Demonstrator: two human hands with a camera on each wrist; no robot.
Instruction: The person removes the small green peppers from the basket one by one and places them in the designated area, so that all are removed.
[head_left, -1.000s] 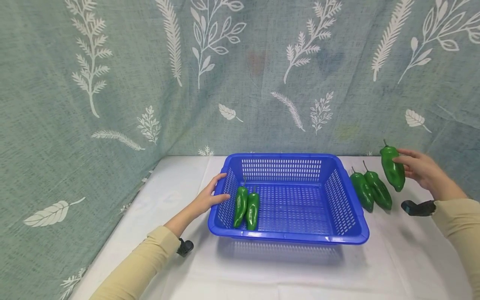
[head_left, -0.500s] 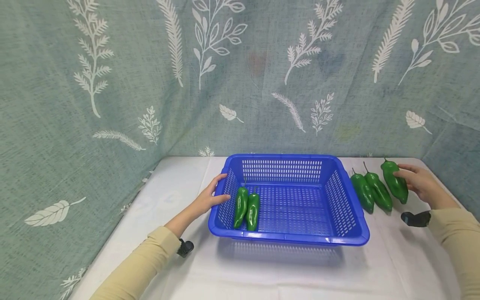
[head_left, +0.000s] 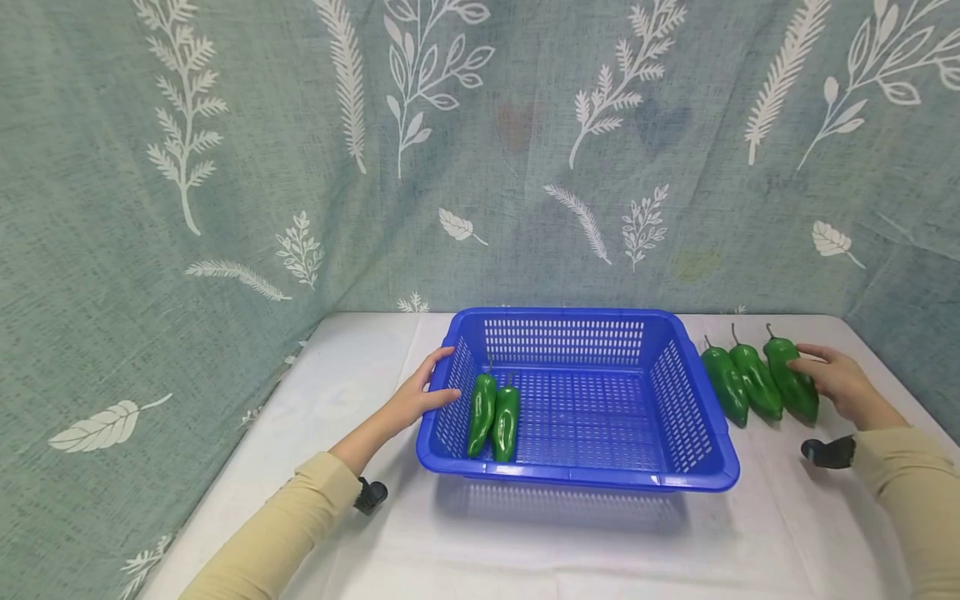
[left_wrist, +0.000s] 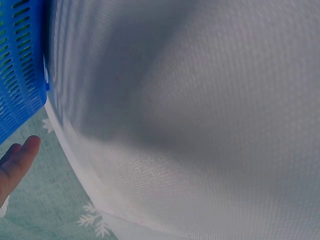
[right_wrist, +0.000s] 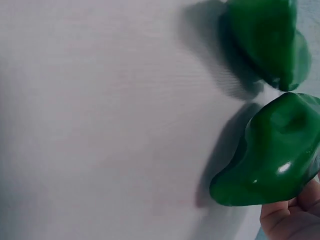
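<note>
My left hand [head_left: 411,400] rests its spread fingers and thumb on the left rim of a blue plastic basket [head_left: 577,477]; in the left wrist view its fingers [left_wrist: 19,162] look straight, beside the slotted wall. Inside the basket, at the left, two green peppers lie side by side: one pepper [head_left: 482,414] and a slightly nearer one [head_left: 506,423]. On the right, my right hand [head_left: 842,379] holds a green pepper [head_left: 792,385] by its right side, low at the table. To its left lie another pepper [head_left: 757,385] and a third [head_left: 724,387] near the basket's wall.
A white cloth [head_left: 555,550] covers the table. Green-grey leaf-printed fabric [head_left: 525,208] hangs behind and at both sides. A dark wrist camera [head_left: 827,452] sits under the right sleeve, and another [head_left: 370,495] under the left.
The right hand has brought its pepper down from above to the table beside the other two. The middle pepper has shifted slightly. The left hand and basket stay in place.
</note>
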